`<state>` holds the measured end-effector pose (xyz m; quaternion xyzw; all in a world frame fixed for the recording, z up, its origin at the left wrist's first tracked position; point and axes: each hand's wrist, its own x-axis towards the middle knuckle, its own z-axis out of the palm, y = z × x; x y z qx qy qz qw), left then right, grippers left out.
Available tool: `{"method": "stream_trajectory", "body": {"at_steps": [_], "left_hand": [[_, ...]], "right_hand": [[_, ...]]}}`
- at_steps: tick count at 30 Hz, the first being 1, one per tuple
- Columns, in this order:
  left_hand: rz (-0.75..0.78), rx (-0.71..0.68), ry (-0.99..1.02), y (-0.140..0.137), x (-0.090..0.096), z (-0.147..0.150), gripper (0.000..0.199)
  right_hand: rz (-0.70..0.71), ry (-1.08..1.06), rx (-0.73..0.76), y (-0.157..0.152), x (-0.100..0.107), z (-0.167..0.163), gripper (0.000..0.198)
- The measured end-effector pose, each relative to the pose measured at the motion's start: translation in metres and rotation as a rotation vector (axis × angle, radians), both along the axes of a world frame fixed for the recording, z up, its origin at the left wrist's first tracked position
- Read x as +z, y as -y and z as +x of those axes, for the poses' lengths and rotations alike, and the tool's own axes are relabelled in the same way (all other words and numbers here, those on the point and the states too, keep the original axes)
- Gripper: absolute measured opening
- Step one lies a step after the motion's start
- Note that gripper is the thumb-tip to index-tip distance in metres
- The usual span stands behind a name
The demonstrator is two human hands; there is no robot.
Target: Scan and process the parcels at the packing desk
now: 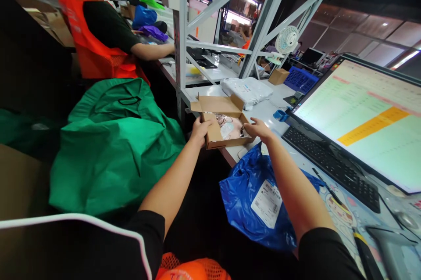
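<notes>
An opened cardboard box [225,143] is held at the table's edge, its lid folded back. Inside lies a clear plastic packet [232,126] with something pink and small dark parts; what it is exactly I cannot make out. My left hand [199,131] grips the box's left side, thumb over the rim. On the right side, my right hand [258,129] has its fingers at the box's edge, closed around it. Below my right forearm a blue plastic mailing bag [240,196] with a white printed label [267,203] hangs over the table edge.
A large green sack [108,157] stands to the left. A white plastic parcel [246,91] lies behind the box, near a metal rack post [180,43]. At right are a monitor [365,113], keyboard [332,166] and scanner [391,245]. A co-worker in an orange vest [95,60] sits at far left.
</notes>
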<state>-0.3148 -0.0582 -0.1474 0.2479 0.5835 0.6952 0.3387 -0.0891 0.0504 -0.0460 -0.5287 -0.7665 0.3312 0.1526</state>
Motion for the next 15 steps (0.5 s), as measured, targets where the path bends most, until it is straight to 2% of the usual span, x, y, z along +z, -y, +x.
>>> {"method": "stream_trajectory", "body": {"at_steps": [2, 4, 7, 9, 12, 15], "left_hand": [[0.062, -0.019, 0.074, 0.010, 0.010, -0.012, 0.081], [0.159, -0.048, 0.108, 0.023, 0.025, -0.025, 0.088], [0.300, -0.084, 0.052, 0.042, 0.052, -0.035, 0.095], [0.357, -0.133, -0.002, 0.050, 0.070, -0.031, 0.092], [0.403, -0.258, -0.026, 0.054, 0.093, -0.014, 0.072], [0.418, -0.361, 0.006, 0.045, 0.104, 0.005, 0.064]], "right_hand": [[-0.055, -0.092, 0.012, 0.008, 0.005, -0.002, 0.080], [-0.098, -0.238, 0.022, 0.015, 0.015, -0.001, 0.073], [-0.101, -0.462, 0.062, 0.022, 0.042, 0.006, 0.069], [-0.049, -0.536, 0.091, 0.024, 0.068, 0.015, 0.076], [0.065, -0.594, 0.118, 0.033, 0.105, 0.034, 0.088], [0.185, -0.536, 0.136, 0.050, 0.117, 0.057, 0.092]]}}
